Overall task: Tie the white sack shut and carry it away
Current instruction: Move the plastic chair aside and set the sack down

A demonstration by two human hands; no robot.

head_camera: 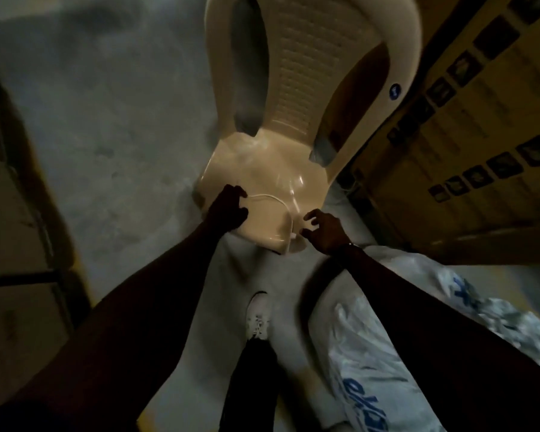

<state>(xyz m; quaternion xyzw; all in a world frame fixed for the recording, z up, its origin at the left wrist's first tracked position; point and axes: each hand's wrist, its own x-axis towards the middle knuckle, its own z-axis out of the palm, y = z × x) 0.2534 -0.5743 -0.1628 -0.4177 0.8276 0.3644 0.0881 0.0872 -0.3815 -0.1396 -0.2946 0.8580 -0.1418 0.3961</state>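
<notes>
A thin white string point(273, 199) lies curved across the front of a beige plastic chair's seat point(262, 163). My left hand point(228, 210) rests at the string's left end, fingers curled on it. My right hand point(323, 227) hovers at the seat's right front edge, fingers spread, pinching near the string's other end by the rim. The white sack point(371, 353) with blue lettering lies on the floor at the lower right, under my right forearm; its mouth is hidden from view.
Stacked cardboard boxes point(468, 145) with printed icons stand close on the right. A dark shelf or frame point(22, 244) lines the left side. Grey concrete floor point(113, 126) spreads left of the chair. My white shoe point(258, 316) stands below the seat.
</notes>
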